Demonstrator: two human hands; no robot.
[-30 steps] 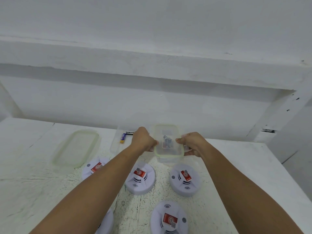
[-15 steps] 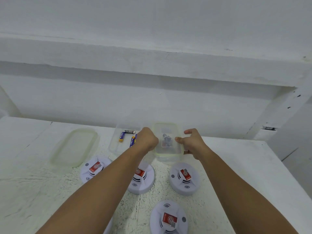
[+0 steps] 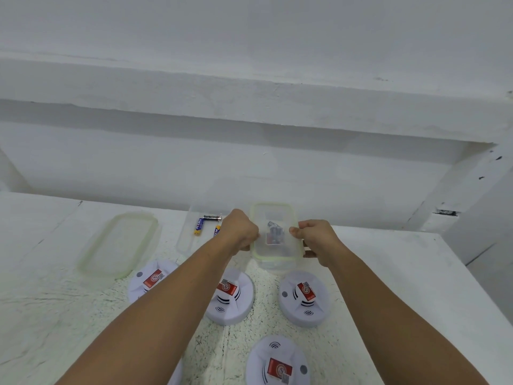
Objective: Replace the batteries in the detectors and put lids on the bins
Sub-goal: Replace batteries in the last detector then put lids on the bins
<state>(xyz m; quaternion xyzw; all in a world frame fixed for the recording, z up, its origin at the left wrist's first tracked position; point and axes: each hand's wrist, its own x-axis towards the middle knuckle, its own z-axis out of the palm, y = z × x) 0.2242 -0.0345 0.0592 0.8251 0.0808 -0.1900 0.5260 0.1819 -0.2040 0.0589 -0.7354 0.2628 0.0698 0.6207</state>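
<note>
A person's two bare arms reach forward over a white table towards a clear bin at its far side. A green-rimmed lid lies on this bin. The left hand curls round the lid's left edge and the right hand curls round its right edge. Small dark items show blurrily through the lid.

Just left stands an open bin, partly hidden by the left hand, with loose batteries inside: a blue-and-yellow battery on which "CELL" can be read, and a black battery. Further left a second lid lies flat on the table.

Nearer the person lie four round white detectors: a left detector and a middle detector, both crossed by the left forearm, a right detector, and a near detector. Each bears a red label too small to read.
</note>
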